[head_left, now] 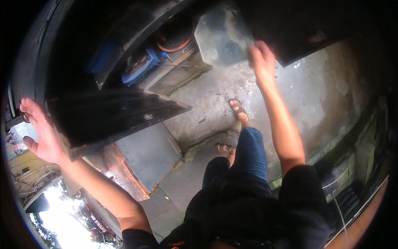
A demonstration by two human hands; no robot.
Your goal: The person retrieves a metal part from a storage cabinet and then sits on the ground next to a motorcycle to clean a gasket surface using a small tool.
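Observation:
My right hand (263, 62) is raised ahead of me, its fingers closed on the edge of a pale translucent plastic container (224, 37), which is blurred; I cannot tell what is inside it. Far to the left, my left hand (43, 133) is stretched out with thumb and fingers apart, beside the outer edge of a dark open cabinet door (112, 118). A small dark ring-like piece (25, 117) shows by its fingertips; whether they touch it I cannot tell.
Behind the door are a blue bin (143, 68) and a round orange-rimmed thing (176, 37). Another dark panel (319, 37) hangs at the upper right. A grey board (149, 151) lies low left on the worn concrete floor (207, 99), where my sandalled feet stand.

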